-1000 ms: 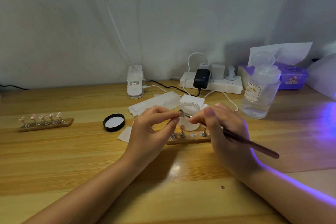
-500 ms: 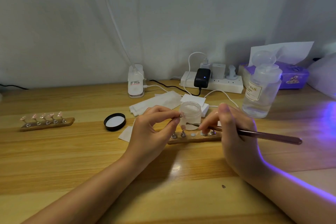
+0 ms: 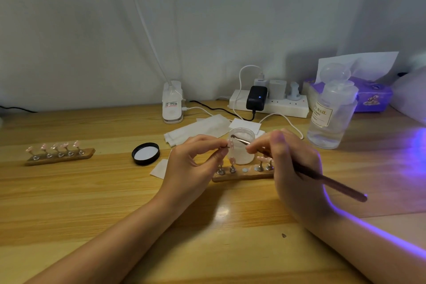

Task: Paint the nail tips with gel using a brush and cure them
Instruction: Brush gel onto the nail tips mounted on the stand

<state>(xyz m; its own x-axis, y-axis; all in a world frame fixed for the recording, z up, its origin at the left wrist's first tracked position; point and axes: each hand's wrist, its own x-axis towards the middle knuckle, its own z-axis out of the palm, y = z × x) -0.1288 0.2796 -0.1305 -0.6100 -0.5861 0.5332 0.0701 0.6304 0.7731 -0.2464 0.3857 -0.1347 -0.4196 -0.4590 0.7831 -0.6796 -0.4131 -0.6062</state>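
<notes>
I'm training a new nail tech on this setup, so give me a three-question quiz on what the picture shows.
1. True or false: the black lid sits on the gel jar.
2. Which hand holds the brush? A left hand B right hand
3. Fill in: the left hand pinches a nail tip on its ____.

Key: 1 false, it lies on the table. 2 B. 3 stand.

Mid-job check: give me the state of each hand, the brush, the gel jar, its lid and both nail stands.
left hand: pinches a nail tip
right hand: grips the brush
brush: bristle end at the nail tip
gel jar: open
black lid: off, inside up
near stand: one post missing
far stand: five tips mounted
</notes>
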